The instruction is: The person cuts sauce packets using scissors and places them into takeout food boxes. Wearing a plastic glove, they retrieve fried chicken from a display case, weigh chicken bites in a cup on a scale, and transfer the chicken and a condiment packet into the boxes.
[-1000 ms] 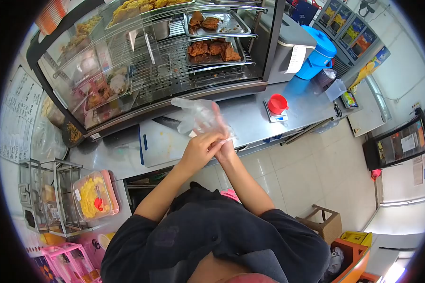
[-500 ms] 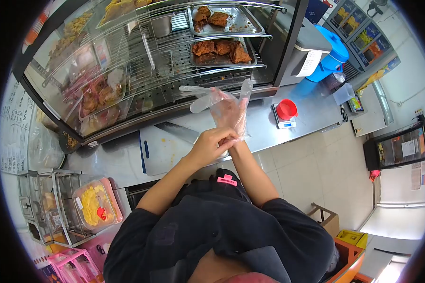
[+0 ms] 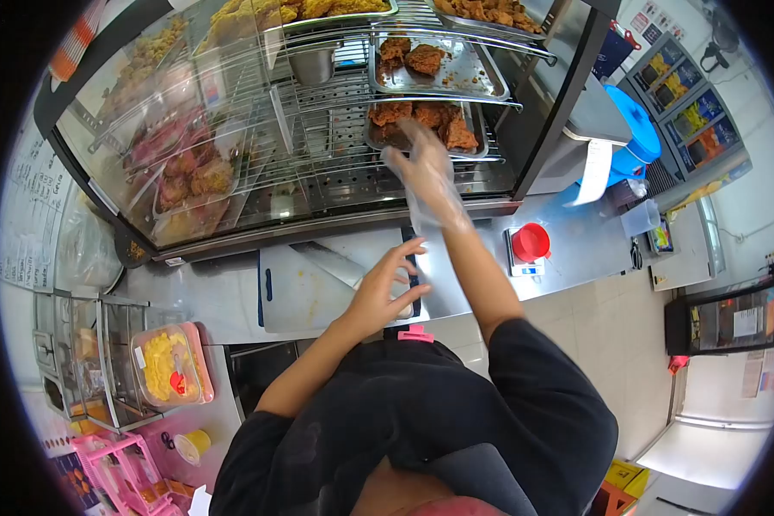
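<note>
A clear plastic glove covers my right hand (image 3: 427, 176), which reaches to the open front of the glass display case, just below the lower tray of fried chicken (image 3: 459, 135). Its fingers are spread and nothing shows in them. My bare left hand (image 3: 382, 294) is over the counter's front edge with its fingers apart, holding nothing. Beside it, a large knife (image 3: 328, 262) lies on the white cutting board (image 3: 297, 297). Another tray with two chicken pieces (image 3: 424, 59) sits on the shelf above.
Right of my hands, a red cup (image 3: 531, 242) stands on a small scale (image 3: 526, 268). A blue container (image 3: 635, 129) is farther back. At the left are a tub of yellow food (image 3: 165, 365), a metal rack (image 3: 103, 361) and a pink basket (image 3: 120, 473).
My left hand has let go of the glove cuff at my right wrist. My gloved right hand has moved forward and up to the display case, and the view has shifted.
</note>
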{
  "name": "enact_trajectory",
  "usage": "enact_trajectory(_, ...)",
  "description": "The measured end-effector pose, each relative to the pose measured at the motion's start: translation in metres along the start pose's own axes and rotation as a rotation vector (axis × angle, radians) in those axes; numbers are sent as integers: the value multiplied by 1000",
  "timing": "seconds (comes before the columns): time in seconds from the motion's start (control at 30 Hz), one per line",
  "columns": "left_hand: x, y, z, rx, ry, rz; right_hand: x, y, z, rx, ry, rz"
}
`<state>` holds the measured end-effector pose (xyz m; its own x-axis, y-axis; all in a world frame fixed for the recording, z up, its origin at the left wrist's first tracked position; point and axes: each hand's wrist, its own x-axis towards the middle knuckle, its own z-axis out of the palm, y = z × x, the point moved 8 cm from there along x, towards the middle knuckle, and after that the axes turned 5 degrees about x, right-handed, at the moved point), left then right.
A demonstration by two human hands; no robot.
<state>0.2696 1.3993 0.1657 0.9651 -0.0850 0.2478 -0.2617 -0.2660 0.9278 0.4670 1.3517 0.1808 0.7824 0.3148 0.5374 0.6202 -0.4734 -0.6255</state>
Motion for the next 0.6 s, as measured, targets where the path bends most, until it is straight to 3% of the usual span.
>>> enact_trajectory(0.03, -8, -3, -10, 58, 53, -25, 19, 2, 7, -20, -123, 40)
enact_trajectory(0.07, -17, -13, -16, 88, 47, -51, 35, 21, 26, -350, -146, -29)
enact_trajectory(0.17, -55, -50, -35, 105, 110, -171, 81, 53, 72, -621, -427, -104)
enact_trajectory(0.27, -88, -71, -54, 82, 211, -297, 96, 99, 96, -578, -695, 103)
enact_trajectory(0.37, -114, -79, -67, 82, 310, -374, 89, 58, 75, -565, -907, 126)
enact_trajectory(0.4, -120, -79, -70, 90, 336, -380, 94, 48, 67, -540, -719, 34)
enact_trajectory(0.5, -132, -75, -76, 107, 411, -393, 85, 40, 61, -600, -700, 68)
enact_trajectory(0.6, -134, -69, -78, 112, 462, -390, 73, 32, 56, -542, -614, -60)
